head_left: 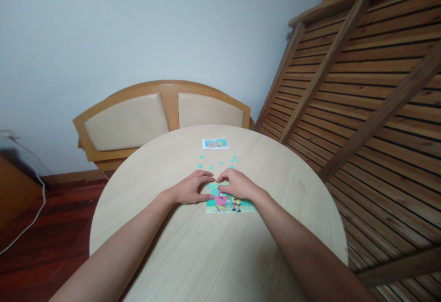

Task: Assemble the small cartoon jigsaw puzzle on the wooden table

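Note:
A partly assembled cartoon jigsaw puzzle (228, 204) lies on the round pale wooden table (193, 256). My left hand (193, 187) rests on the table at the puzzle's left edge, fingers stretched forward and thumb touching the puzzle. My right hand (237, 183) lies on the puzzle's upper part, fingers curled down and pressing near its top edge; whether they pinch a piece is hidden. The fingertips of both hands nearly meet. Several loose turquoise pieces (220, 160) are scattered just beyond the hands.
A small reference picture card (215, 143) lies near the table's far edge. Behind the table leans a wooden headboard with beige pads (138, 120). A slatted wooden bed frame (361, 91) stands at the right. A white cable (34, 210) hangs at the left.

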Demonstrator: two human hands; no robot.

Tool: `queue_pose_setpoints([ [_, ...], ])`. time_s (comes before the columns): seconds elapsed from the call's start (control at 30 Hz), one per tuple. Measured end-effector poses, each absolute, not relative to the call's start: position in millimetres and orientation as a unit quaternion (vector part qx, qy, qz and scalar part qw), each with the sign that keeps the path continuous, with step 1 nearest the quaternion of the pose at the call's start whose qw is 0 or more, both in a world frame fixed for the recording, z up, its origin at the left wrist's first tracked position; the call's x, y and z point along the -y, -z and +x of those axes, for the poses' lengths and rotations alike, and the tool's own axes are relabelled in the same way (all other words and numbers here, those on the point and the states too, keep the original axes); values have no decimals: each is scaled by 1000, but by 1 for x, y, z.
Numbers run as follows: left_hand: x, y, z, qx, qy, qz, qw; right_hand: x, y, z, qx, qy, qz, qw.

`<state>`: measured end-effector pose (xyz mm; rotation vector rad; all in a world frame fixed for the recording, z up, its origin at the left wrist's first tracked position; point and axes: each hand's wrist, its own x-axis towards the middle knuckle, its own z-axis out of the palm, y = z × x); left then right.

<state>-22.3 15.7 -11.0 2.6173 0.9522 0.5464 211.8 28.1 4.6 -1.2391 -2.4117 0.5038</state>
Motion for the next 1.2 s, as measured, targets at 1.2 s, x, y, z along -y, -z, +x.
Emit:
queue_pose_setpoints([
  [1.2, -5, -9, -14, -290, -177, 935, 97, -67, 13, 272, 777, -99, -580, 223],
])
